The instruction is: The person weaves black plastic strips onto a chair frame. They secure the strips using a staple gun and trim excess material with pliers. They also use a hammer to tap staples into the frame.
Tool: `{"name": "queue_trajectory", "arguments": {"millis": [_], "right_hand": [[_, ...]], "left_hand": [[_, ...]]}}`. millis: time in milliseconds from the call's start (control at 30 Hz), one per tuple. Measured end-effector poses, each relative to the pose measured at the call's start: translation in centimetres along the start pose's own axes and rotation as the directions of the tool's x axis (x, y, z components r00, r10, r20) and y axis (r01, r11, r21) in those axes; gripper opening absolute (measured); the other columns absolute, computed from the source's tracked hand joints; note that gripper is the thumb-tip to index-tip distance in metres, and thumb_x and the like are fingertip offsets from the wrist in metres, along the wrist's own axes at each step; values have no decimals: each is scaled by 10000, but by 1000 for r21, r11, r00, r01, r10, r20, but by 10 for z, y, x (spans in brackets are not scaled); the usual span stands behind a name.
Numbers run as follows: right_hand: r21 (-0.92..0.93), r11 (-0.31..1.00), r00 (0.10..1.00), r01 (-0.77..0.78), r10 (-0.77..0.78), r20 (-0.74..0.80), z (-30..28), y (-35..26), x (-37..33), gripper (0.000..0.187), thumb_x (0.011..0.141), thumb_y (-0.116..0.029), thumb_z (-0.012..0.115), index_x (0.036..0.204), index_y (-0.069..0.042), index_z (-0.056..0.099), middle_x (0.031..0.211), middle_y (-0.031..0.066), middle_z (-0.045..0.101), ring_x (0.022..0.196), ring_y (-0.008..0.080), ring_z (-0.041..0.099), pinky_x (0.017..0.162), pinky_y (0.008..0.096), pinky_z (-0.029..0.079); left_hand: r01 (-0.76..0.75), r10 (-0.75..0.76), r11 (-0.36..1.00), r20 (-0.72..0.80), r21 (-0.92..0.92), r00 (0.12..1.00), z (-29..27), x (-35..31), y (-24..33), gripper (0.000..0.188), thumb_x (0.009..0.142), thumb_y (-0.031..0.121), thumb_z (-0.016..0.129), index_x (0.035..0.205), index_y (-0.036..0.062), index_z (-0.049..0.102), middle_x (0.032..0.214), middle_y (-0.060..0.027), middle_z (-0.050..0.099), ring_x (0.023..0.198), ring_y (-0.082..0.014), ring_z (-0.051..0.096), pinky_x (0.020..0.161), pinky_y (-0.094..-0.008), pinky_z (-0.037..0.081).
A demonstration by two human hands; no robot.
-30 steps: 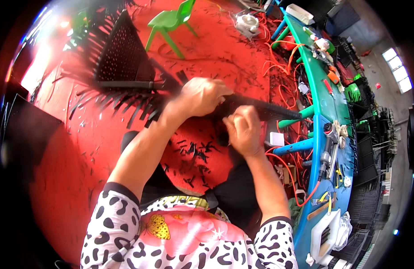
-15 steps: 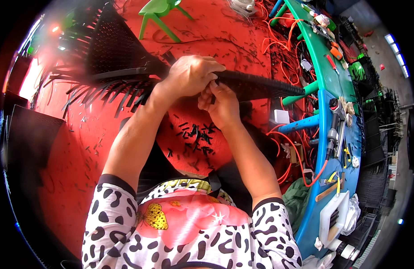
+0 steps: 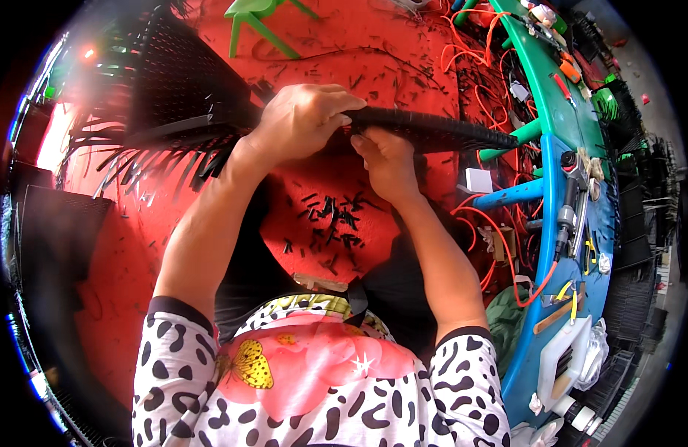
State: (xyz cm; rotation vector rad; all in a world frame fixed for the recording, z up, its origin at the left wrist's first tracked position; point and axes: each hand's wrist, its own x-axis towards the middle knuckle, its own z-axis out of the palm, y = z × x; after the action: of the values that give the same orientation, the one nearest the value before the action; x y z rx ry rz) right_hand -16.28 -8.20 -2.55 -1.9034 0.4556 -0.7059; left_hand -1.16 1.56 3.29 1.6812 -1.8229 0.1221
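Note:
A large black woven piece [image 3: 184, 82] made of flat strips spans the space in front of me, with loose strip ends fanning out at its left. Its narrow edge runs off to the right past both hands. My left hand [image 3: 303, 123] closes over the top of this edge, thumb and fingers pinching it. Just right of it, my right hand [image 3: 388, 158] is curled with its thumb bent under the same edge, fingers closed. Whether a single strip lies between the right fingertips is hidden.
Cut black strip scraps [image 3: 333, 220] lie on the red floor [image 3: 157, 246] between my knees. At the right a blue table [image 3: 519, 357] holds a power tool [image 3: 566, 216], pliers [image 3: 573, 305] and a white tray [image 3: 549, 365]. Orange hoses [image 3: 500, 246] trail beneath. A green stool [image 3: 254, 18] stands ahead.
My right hand has shifted right along the woven edge, away from the left hand. The left hand has moved slightly left, still gripping. The whole view has shifted a little.

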Motion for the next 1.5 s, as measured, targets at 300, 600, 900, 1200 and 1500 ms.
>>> {"name": "queue_trajectory", "arguments": {"millis": [300,600,900,1200,1500], "right_hand": [[433,861,962,-266,211,171,-4,-20,-12,288,912,-144,552,646,-49,494,530,-19,425,470,50,372,437,238,305],[632,632,889,-448,390,240,-5,-50,-19,275,892,-154,547,640,-107,447,557,-10,367,447,108,347,469,286,330],[531,717,891,-451,390,231,-11,-59,-22,272,919,-174,524,668,-110,440,582,-22,354,474,101,347,462,266,323],[-476,731,869,488,-459,186,-52,-55,4,353,691,-74,740,1017,-18,615,940,127,632,890,289,608,794,366,488],[-345,693,774,633,-543,327,-42,-43,44,166,707,9,664,850,-45,600,807,101,604,778,310,607,653,387,494]], "left_hand": [[-19,22,996,-33,86,999,6,-4,7,205,765,114,645,938,23,586,824,-134,606,744,-350,601,628,-396,492],[27,-14,991,-105,129,994,13,-20,19,243,678,133,685,871,40,571,802,-104,602,740,-323,614,614,-381,501],[-24,70,981,-235,191,969,30,-28,24,188,661,125,681,790,55,563,720,-87,548,667,-273,591,588,-368,492],[0,47,980,-233,197,971,25,-23,21,221,698,191,709,776,57,551,731,-84,544,657,-282,579,583,-374,478],[-9,47,987,-235,159,971,23,-14,15,242,699,190,726,797,52,554,727,-92,554,645,-294,586,543,-377,471]]}}
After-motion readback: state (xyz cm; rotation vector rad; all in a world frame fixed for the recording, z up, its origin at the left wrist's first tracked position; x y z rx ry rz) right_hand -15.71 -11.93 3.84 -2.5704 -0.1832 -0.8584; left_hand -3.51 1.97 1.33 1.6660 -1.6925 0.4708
